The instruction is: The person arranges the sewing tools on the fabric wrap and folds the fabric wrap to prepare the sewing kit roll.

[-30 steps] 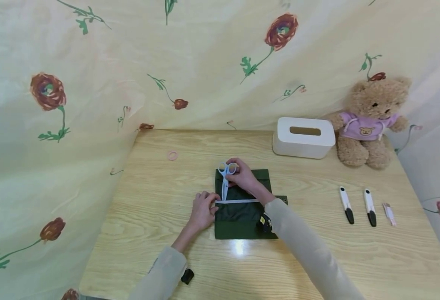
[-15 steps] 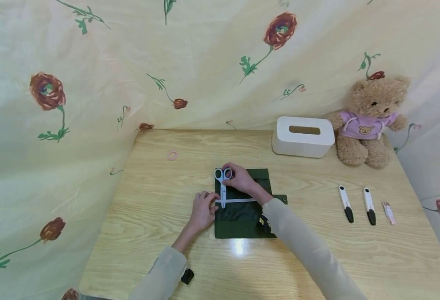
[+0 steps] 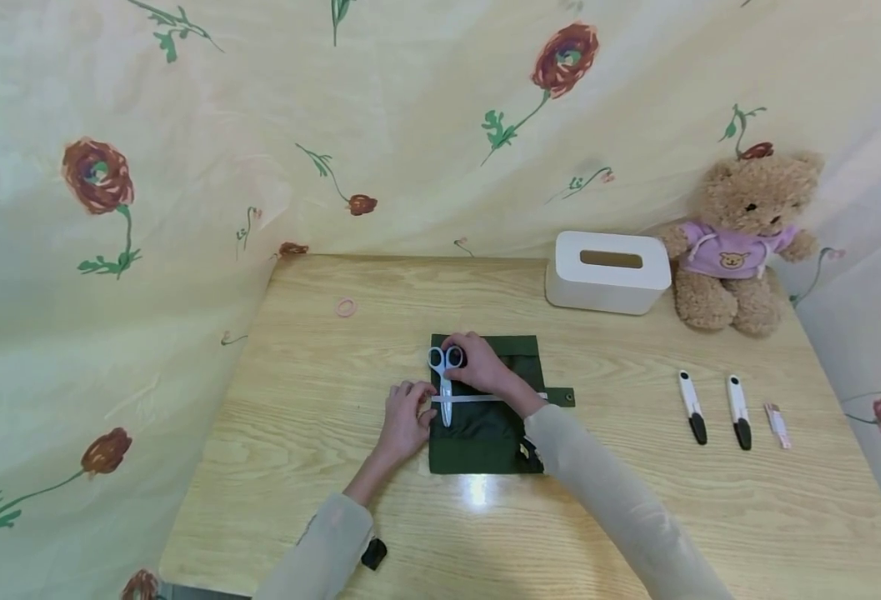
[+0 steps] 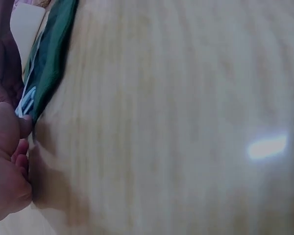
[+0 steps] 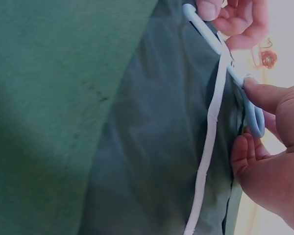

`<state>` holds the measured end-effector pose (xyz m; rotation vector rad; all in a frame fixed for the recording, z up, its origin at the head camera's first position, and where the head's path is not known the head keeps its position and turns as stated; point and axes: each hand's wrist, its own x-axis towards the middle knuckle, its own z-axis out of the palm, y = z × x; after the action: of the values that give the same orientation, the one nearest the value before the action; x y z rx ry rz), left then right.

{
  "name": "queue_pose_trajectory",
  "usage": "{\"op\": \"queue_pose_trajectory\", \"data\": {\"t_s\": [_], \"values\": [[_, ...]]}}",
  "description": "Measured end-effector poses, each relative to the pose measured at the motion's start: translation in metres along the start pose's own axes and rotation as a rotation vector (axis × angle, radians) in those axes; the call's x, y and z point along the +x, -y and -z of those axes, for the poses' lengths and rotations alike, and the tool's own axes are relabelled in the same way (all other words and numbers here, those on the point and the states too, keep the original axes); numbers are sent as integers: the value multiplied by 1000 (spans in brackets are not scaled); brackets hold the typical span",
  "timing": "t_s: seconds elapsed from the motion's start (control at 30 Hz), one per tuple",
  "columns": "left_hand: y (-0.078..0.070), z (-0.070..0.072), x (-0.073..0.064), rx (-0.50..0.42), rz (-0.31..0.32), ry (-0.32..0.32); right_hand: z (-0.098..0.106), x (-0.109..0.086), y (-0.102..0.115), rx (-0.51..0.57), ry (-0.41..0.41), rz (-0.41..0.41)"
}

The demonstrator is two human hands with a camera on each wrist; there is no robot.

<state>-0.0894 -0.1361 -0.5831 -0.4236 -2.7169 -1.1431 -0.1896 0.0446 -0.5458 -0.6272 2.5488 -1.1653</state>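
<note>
Our right hand [image 3: 478, 364] pinches the pale scissors [image 3: 446, 388] by a handle loop, blades beneath the white band [image 3: 478, 398] across the green case [image 3: 478, 456], a grip likely chosen to keep our fingers clear of the band. Our left hand [image 3: 405, 417] curls at the case's left edge, perhaps to steady it; whether it grips that edge, we cannot tell. A white box [image 3: 598, 293] stands well apart, beside a teddy bear [image 3: 757, 200].

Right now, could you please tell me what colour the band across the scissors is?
The band is white, clearest in the right wrist view.
</note>
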Motion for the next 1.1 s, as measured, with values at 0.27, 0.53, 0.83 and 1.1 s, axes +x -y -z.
{"op": "queue_pose_trajectory", "data": {"t_s": [0.27, 0.53, 0.83, 1.1], "values": [[-4, 10, -25, -83, -67, 79, -1, -6, -1, 13, -11, 20], [-6, 14, -25, -40, -51, 188, -1, -10, -3, -37, 13, 45], [-9, 9, -26, -53, -1, 182, -1, -13, -3, -65, 31, 52], [-8, 6, -27, -74, 32, 185, 1, -15, -2, -70, 67, 58]]}}
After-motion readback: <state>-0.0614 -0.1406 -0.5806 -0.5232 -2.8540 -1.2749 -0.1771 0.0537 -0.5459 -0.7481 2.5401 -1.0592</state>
